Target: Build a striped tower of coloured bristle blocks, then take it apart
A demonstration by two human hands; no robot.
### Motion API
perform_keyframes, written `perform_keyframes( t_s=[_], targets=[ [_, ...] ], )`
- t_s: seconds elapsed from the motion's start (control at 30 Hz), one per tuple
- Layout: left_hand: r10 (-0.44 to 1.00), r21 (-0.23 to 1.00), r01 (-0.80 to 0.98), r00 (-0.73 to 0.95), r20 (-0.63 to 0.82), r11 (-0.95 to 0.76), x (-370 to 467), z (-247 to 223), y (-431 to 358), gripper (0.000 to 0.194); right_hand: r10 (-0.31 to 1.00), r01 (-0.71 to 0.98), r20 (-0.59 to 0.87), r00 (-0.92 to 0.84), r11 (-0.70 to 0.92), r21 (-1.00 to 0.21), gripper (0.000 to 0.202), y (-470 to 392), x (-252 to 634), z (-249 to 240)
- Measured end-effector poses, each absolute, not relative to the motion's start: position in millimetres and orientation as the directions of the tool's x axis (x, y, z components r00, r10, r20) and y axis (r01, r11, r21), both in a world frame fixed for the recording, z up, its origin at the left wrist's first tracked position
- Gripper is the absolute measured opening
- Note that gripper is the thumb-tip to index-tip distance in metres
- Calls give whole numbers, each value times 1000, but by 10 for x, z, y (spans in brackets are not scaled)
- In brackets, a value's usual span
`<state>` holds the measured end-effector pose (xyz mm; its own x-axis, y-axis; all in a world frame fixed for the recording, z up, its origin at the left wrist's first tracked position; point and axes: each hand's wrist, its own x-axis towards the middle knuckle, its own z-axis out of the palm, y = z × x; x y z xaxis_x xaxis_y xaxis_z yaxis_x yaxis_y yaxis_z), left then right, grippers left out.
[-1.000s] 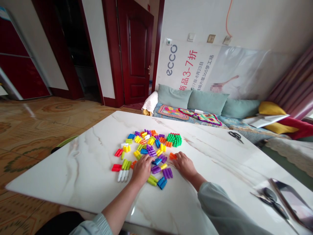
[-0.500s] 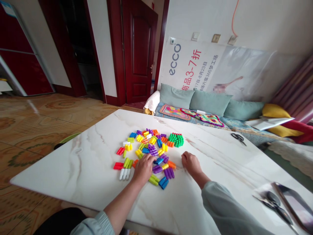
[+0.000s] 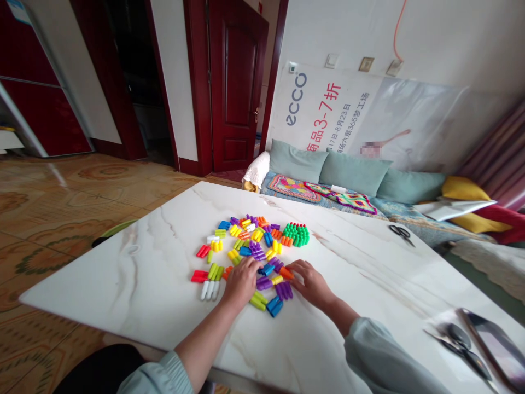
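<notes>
Bullet-shaped plastic building pieces in several colours lie in a loose spread on the white marbled table (image 3: pixel 159 262). My left hand (image 3: pixel 241 280) rests among them with its fingers curled, the tips beside a blue piece (image 3: pixel 266 270); whatever they hold is hidden. From the right, my right hand (image 3: pixel 312 282) reaches in, thumb and fingers closing on the end of an orange piece (image 3: pixel 286 273). Purple pieces (image 3: pixel 284 290), a yellow-green piece (image 3: pixel 258 300) and another blue piece (image 3: pixel 274 306) lie just below the hands. White pieces (image 3: pixel 209 290) sit left of my left hand.
A cluster of green pieces with red tops (image 3: pixel 297 234) stands beyond my hands. Black scissors (image 3: pixel 401 234) lie near the far right edge. At the near right are a phone-like dark device (image 3: pixel 494 347) and a black-handled tool (image 3: pixel 463 345). A sofa (image 3: pixel 274 180) stands behind the table.
My right hand has moved left from the bare tabletop to the orange piece, its fingers extending toward it. My left hand stays in the same place among the pieces.
</notes>
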<state>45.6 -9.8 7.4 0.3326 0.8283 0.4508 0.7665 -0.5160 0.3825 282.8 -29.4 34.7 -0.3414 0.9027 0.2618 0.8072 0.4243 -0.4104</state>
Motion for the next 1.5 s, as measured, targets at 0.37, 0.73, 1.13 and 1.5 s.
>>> perform_keyframes(
  t_s=[0.37, 0.73, 1.13, 1.5],
  targets=[
    [834, 385, 769, 333, 440, -511, 456, 78, -103, 30, 981, 931, 192, -31, 98, -352, 21, -39, 3033, 500],
    [841, 402, 767, 318, 438, -499, 456, 93, -109, 27, 974, 991, 224, 6, 25, -133, 19, 533, 3172, 675],
    [835, 406, 760, 317, 451, -508, 450, 94, -101, 29, 857, 873, 444, 261, -14, -487, 36, 257, 3128, 27],
    [836, 396, 768, 319, 446, -504, 462, 89, -101, 30, 804, 819, 398, 441, -180, -545, 19, 497, 2909, -15]
  ],
)
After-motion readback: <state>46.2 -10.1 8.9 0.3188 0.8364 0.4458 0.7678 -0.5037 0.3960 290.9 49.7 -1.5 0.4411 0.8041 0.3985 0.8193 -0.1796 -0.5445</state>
